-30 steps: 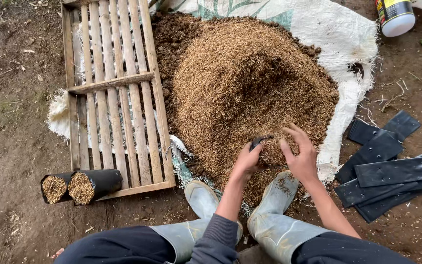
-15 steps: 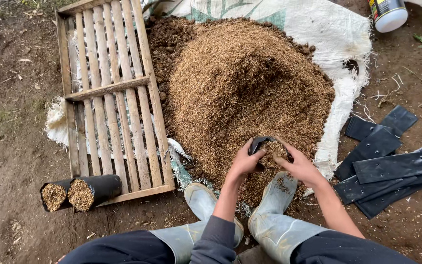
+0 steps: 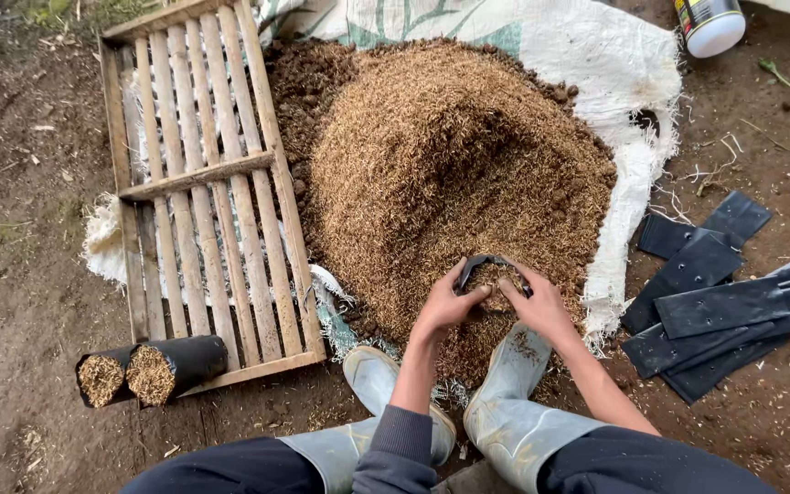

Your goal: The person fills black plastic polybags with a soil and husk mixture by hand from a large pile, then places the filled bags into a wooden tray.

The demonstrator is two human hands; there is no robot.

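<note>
A big heap of brown husk-like material (image 3: 450, 174) lies on a white woven sack (image 3: 596, 55). At its near edge both my hands hold a small black plastic bag (image 3: 486, 267) open, partly filled with the husk. My left hand (image 3: 445, 306) grips the bag's left rim. My right hand (image 3: 537, 306) grips its right rim, with fingers pressed at the opening. My grey rubber boots (image 3: 514, 402) stand just below the hands.
A wooden slatted crate (image 3: 198, 174) lies on the soil left of the heap. Two filled black bags (image 3: 153, 370) rest on their sides at its near corner. Flat black bags (image 3: 724, 302) are stacked at right. A can (image 3: 710, 23) lies at top right.
Both hands have closed in on the black bag at the heap's edge; the right hand, open and raised one second ago, now grips the rim.
</note>
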